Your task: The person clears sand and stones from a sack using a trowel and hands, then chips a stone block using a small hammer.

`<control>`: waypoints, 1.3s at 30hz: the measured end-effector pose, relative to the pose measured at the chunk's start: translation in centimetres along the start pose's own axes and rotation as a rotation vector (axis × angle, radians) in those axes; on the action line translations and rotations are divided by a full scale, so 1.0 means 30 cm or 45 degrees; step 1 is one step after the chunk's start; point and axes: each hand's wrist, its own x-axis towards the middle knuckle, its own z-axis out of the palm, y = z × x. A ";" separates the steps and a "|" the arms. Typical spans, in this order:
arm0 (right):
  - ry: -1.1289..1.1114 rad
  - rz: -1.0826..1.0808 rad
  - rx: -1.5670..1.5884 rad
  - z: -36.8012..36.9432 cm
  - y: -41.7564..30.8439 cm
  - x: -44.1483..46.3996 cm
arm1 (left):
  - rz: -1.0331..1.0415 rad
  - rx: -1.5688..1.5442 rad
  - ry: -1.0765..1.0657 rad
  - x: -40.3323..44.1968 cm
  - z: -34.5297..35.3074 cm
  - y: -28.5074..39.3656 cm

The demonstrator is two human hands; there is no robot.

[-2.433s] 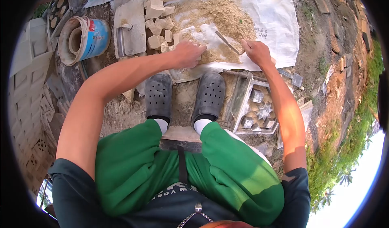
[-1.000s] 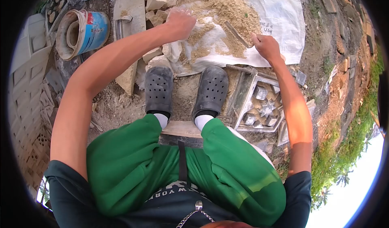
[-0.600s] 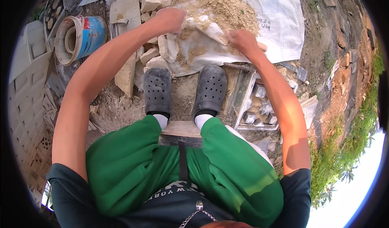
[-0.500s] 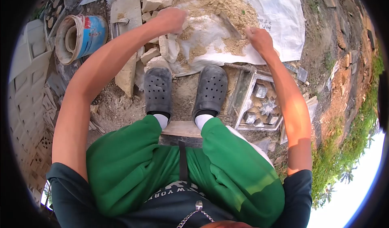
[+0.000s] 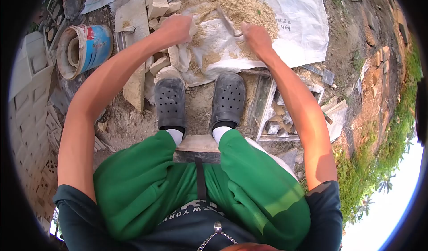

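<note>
My right hand (image 5: 257, 37) is closed at the end of a trowel (image 5: 228, 22), whose thin metal blade points up and left over the sand. The grip is hidden inside my fingers. Over the left edge of the sandy sheet, my left hand (image 5: 177, 30) is curled around a pale stone chunk (image 5: 193, 30), only partly visible past my fingers. Between and beyond both hands, a heap of tan sand (image 5: 247, 6) lies on a white plastic sheet (image 5: 305, 39). Broken pale blocks (image 5: 159, 64) are piled beside and below my left hand.
A blue and white bucket (image 5: 97, 44) holding another container lies at left, near a long pale slab (image 5: 133, 88). A metal mould (image 5: 278, 126) with raised shapes sits under my right forearm. Beyond it is a flat metal blade tool (image 5: 327, 76). My grey clogs (image 5: 228, 98) stand below the sheet.
My right hand has moved left and slightly up, carrying the trowel across the sand. My left hand has shifted a little left and down with the chunk. The whole view has slid slightly.
</note>
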 end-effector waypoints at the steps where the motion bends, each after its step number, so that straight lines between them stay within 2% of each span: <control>1: 0.002 -0.001 -0.002 -0.037 0.034 -0.004 | -0.018 -0.006 -0.013 0.000 0.002 -0.003; 6: 0.191 0.087 -0.171 -0.104 0.103 -0.056 | 0.005 -0.016 0.033 -0.012 -0.009 0.005; 9: 0.058 0.130 0.029 -0.110 -0.013 -0.083 | -0.005 0.025 -0.010 -0.001 -0.006 0.010; 11: 0.119 -0.096 0.024 -0.022 -0.034 -0.040 | -0.044 0.031 -0.143 0.010 -0.002 0.008; 13: 0.201 -0.254 -0.012 0.022 -0.108 -0.003 | -0.049 0.063 -0.143 0.015 0.003 0.022; 17: 0.242 -0.206 -0.018 0.082 -0.130 0.110 | -0.036 0.061 -0.137 0.017 -0.006 0.048; 19: 0.243 0.058 -0.047 0.019 -0.124 0.105 | 0.003 0.058 -0.097 0.013 0.001 0.037; 20: 0.246 0.059 -0.048 -0.013 -0.110 0.090 | 0.035 0.050 -0.067 0.010 0.011 0.029; 22: 0.138 0.210 -0.055 -0.074 -0.056 0.057 | 0.051 0.044 -0.056 0.017 0.022 0.014; 26: -0.037 0.169 0.019 -0.128 -0.014 -0.056 | 0.023 0.035 -0.123 0.015 -0.011 0.025; 28: -0.292 0.259 0.330 -0.137 -0.021 -0.125 | 0.020 -0.012 -0.088 0.015 -0.022 0.040; 29: -0.299 0.251 0.325 -0.140 -0.016 -0.141 | 0.025 -0.050 -0.055 0.014 -0.025 0.049; 31: -0.191 0.022 0.329 -0.162 -0.047 -0.172 | 0.067 -0.069 0.004 0.010 -0.023 0.068; 33: -0.227 0.095 0.284 -0.183 -0.063 -0.166 | 0.107 -0.088 0.065 0.017 -0.017 0.079; 35: 0.059 -0.167 0.232 -0.173 -0.045 -0.142 | 0.120 -0.086 0.035 0.033 -0.001 0.085; 36: 0.306 -0.410 0.113 -0.163 -0.046 -0.124 | 0.111 -0.088 0.034 0.039 0.008 0.086; 39: 0.210 -0.387 0.077 -0.192 -0.023 -0.114 | 0.126 -0.077 0.036 0.050 0.021 0.097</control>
